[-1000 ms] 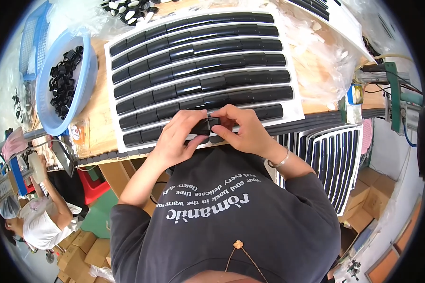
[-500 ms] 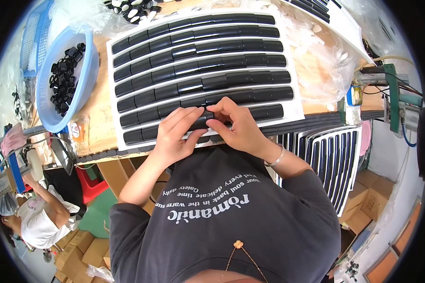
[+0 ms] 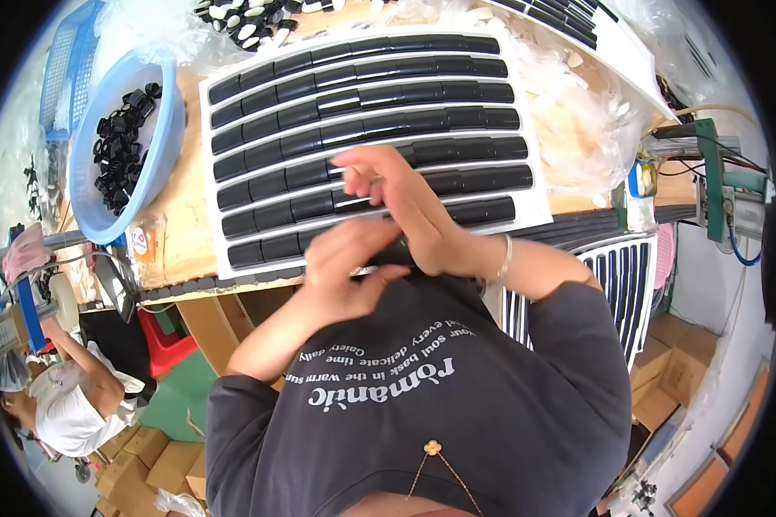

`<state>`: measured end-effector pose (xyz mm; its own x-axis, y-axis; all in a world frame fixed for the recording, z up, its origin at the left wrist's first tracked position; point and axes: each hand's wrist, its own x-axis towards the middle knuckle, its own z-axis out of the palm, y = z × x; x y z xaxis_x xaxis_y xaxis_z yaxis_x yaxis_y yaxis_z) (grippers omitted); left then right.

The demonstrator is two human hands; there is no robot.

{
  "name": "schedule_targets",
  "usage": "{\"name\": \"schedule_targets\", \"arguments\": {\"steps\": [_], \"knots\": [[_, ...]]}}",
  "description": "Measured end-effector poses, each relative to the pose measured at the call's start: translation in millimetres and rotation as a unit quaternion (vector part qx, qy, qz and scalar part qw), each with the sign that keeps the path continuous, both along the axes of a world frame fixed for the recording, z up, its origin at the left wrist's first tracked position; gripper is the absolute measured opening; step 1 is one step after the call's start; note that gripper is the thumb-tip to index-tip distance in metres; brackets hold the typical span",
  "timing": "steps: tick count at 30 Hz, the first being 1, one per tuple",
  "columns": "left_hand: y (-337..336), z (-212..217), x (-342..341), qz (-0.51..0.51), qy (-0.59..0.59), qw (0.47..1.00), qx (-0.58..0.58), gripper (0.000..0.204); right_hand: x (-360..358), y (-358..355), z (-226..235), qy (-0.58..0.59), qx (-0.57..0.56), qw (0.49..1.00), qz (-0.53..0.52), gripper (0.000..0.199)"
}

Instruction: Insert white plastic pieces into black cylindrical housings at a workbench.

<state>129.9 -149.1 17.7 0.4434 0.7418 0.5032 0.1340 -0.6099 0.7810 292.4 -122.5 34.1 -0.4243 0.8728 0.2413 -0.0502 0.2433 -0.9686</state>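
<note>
A white sheet (image 3: pixel 539 207) carries several curved rows of glossy black rectangular pieces (image 3: pixel 405 126). Over its near edge, my left hand (image 3: pixel 346 263) has its thumb spread from the fingers, which reach right toward my other wrist. A dark patch shows in that gap; whether it is a piece or the table edge I cannot make out. My right hand (image 3: pixel 401 202) crosses above the lower rows, its index finger stretched left and the others loosely bent, with nothing visible in it. Both hands are slightly blurred and hide the middle of the lowest rows.
At left stands a light-blue basin (image 3: pixel 168 155) of small black parts, beside a blue basket (image 3: pixel 65 82). Black and white pieces (image 3: pixel 248 21) lie at the back. Clear plastic (image 3: pixel 590 129) and a metal fixture (image 3: pixel 707 172) are at right. Another person (image 3: pixel 82 401) works at lower left.
My hands have parted from the piece they were pinching together on the lower rows. The right has swung up and left; the left has drawn down and right beneath it.
</note>
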Motion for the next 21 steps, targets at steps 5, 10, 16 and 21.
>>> {"name": "schedule_targets", "arguments": {"steps": [5,10,16,21], "knots": [[14,-11,-37,0.100,0.087,0.991,-0.002,0.045,-2,136,-8,-0.211,0.244,0.943,-0.075,0.028],[7,-17,-42,0.054,0.303,0.950,0.042,0.046,75,302,-78,-0.468,0.438,0.748,-0.172,0.017],[-1,-29,-26,0.079,0.314,0.946,0.031,0.043,39,311,-78,-0.626,0.324,0.689,-0.167,0.018],[7,-37,-12,0.026,0.286,0.958,0.010,0.042,59,330,-101,-0.627,0.306,0.676,-0.236,0.017]]}}
